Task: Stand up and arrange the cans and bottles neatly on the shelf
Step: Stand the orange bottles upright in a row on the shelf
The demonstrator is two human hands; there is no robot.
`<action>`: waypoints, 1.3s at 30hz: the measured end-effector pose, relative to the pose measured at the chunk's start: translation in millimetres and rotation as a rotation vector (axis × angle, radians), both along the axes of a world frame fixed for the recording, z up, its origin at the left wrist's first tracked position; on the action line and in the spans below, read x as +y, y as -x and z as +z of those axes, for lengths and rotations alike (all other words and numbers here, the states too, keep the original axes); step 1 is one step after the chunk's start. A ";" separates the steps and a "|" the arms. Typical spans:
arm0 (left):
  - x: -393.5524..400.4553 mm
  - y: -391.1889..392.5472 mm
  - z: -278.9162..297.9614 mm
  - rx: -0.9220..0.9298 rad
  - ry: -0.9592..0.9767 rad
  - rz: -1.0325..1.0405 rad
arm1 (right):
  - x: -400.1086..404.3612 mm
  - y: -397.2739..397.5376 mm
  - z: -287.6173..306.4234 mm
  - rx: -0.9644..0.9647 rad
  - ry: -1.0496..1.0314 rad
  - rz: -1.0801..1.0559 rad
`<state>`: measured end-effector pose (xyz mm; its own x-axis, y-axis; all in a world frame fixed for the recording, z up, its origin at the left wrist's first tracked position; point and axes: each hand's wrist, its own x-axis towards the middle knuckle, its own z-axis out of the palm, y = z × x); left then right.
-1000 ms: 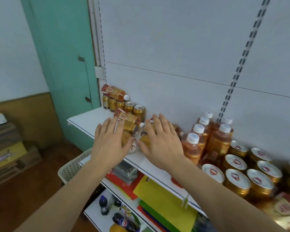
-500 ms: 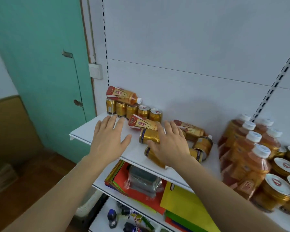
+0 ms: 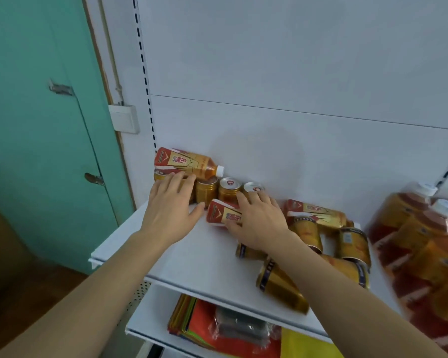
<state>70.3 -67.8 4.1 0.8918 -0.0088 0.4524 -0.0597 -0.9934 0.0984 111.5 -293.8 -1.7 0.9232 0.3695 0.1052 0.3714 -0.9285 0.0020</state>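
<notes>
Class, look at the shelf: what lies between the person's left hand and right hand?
In the head view, mostly bare white shelf separates the left hand from the right hand, which rests on a toppled bottle whose base points toward the left hand.

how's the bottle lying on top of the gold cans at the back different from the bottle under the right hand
The red-and-orange labelled plastic bottle on the gold cans rests raised on the upright gold cans by the back wall; the matching bottle under the right hand lies on the white shelf. The first shows fully, white cap included, untouched; the right hand covers the second past its label. Both lie on their sides.
</notes>
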 end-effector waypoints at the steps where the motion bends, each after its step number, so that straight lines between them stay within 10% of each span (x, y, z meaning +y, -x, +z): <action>1: 6.4 -9.8 1.0 -0.010 -0.009 -0.008 | 5.4 -5.8 0.0 0.019 0.017 0.000; 25: 80.0 -137.4 11.4 -0.134 -0.258 -0.401 | 58.4 -14.0 -5.6 0.050 0.285 -0.210; 39: 77.6 -82.1 16.2 -0.156 0.414 -0.435 | 81.5 -8.9 60.5 -0.017 0.403 -0.035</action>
